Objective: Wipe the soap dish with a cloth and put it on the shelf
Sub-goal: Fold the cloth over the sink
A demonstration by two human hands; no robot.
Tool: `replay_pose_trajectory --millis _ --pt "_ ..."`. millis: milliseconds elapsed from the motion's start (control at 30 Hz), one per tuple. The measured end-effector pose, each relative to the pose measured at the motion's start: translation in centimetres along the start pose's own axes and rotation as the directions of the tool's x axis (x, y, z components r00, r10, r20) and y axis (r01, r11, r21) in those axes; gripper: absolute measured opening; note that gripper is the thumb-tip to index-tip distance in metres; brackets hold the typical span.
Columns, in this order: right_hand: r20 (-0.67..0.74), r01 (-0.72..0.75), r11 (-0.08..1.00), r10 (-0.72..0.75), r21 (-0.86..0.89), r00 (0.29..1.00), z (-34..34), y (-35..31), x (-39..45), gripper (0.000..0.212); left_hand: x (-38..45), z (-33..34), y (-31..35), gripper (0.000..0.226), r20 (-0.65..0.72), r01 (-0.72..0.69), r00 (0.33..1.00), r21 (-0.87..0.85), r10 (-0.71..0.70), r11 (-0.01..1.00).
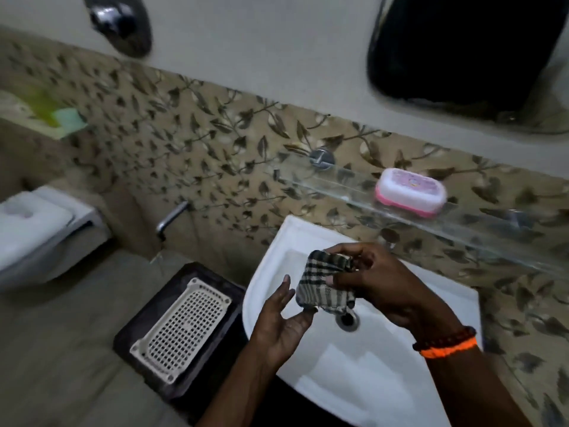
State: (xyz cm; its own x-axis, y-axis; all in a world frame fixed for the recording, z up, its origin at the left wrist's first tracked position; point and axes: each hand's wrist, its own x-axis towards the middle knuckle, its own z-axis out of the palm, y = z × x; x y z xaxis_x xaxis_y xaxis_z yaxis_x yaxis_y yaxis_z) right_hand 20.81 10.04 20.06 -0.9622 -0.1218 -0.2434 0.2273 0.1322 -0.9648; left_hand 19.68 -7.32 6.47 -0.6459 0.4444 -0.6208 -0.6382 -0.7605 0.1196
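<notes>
Head view: pink-and-white soap dish (411, 192) sits lidded on glass shelf (480, 232).

Woven checked cloth (323, 283), soft and matt, over a glossy white ceramic sink (338, 365); far right, a clear glass shelf (338, 186) carries the shiny pink-and-white plastic soap dish (411, 192), with a polished metal tap (171, 218) at left

Right hand (374, 282) pinched, left hand (281, 322) spread
</notes>
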Motion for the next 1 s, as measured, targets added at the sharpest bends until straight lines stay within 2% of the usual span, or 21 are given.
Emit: replay_pose_trajectory --millis 133,200,267,333,400,500,533,600,633,700,767,800,833,900,1000 --pt "0.261 0.018 0.993 0.013 -0.116 0.965 5.9 -3.4 5.3 0.026 -1.3 -4.8 5.7 0.056 0.061 -0.127 0.989 -0.102 0.134 0.987" --pt "0.329 0.016 0.983 0.046 -0.183 0.943 8.7 -4.3 8.0 0.024 -2.9 -7.3 9.0 0.047 0.06 -0.244 0.966 -0.131 0.253 0.961" --pt "0.372 0.028 0.962 0.078 -0.271 0.925 11.6 -4.5 11.2 0.022 -4.5 -10.8 12.7 0.031 -0.038 -0.377 0.926 -0.172 0.376 0.91" --pt "0.394 0.039 0.944 0.099 -0.328 0.914 14.5 -4.3 14.1 0.022 -6.0 -14.5 16.1 0.026 -0.134 -0.475 0.879 -0.141 0.458 0.869" --pt "0.422 0.034 0.937 0.124 -0.349 0.898 17.1 -3.3 16.7 0.02 -7.1 -17.6 18.5 0.023 -0.186 -0.526 0.837 -0.017 0.514 0.85" --pt "0.439 0.022 0.919 0.168 -0.394 0.883 21.4 -0.2 21.6 0.026 -7.5 -21.4 21.7 0.05 -0.285 -0.536 0.763 0.223 0.58 0.814" --pt "0.433 0.03 0.91 0.167 -0.413 0.886 22.4 1.1 23.3 0.027 -7.3 -22.3 22.4 0.05 -0.316 -0.553 0.714 0.292 0.625 0.78" --pt "0.446 0.063 0.887 0.168 -0.458 0.879 24.9 4.9 26.8 0.027 -6.5 -24.4 23.7 0.037 -0.355 -0.571 0.573 0.474 0.739 0.67" --pt "0.458 0.094 0.864 0.167 -0.494 0.873 26.1 7.1 28.4 0.026 -5.7 -25.7 24.0 0.035 -0.344 -0.55 0.508 0.575 0.789 0.605" --pt "0.471 0.131 0.812 0.191 -0.569 0.861 28.1 11.4 31.4 0.026 -4.1 -27.9 24.5 0.035 -0.246 -0.455 0.422 0.775 0.873 0.439" --pt "0.471 0.128 0.761 0.251 -0.636 0.846 29.6 15.7 33.8 0.036 -2.3 -30.0 24.4 0.023 -0.138 -0.3 0.383 0.917 0.914 0.264" --pt "0.477 0.14 0.737 0.268 -0.661 0.837 30.3 17.8 34.9 0.041 -1.1 -31.2 24.4 0.025 -0.093 -0.212 0.366 0.961 0.926 0.18" --pt "0.486 0.164 0.709 0.279 -0.686 0.828 30.9 20.1 36.0 0.042 0.2 -32.5 24.2 0.032 -0.07 -0.124 0.361 0.985 0.93 0.122" --pt "0.487 0.202 0.645 0.299 -0.737 0.82 31.5 23.7 37.8 0.041 2.8 -34.3 23.3 0.045 -0.041 -0.014 0.403 0.999 0.914 0.051" --pt "0.489 0.254 0.574 0.301 -0.778 0.819 31.6 28.2 39.8 0.034 6.2 -36.4 21.9 0.052 -0.08 0.093 0.495 0.995 0.865 0.039"
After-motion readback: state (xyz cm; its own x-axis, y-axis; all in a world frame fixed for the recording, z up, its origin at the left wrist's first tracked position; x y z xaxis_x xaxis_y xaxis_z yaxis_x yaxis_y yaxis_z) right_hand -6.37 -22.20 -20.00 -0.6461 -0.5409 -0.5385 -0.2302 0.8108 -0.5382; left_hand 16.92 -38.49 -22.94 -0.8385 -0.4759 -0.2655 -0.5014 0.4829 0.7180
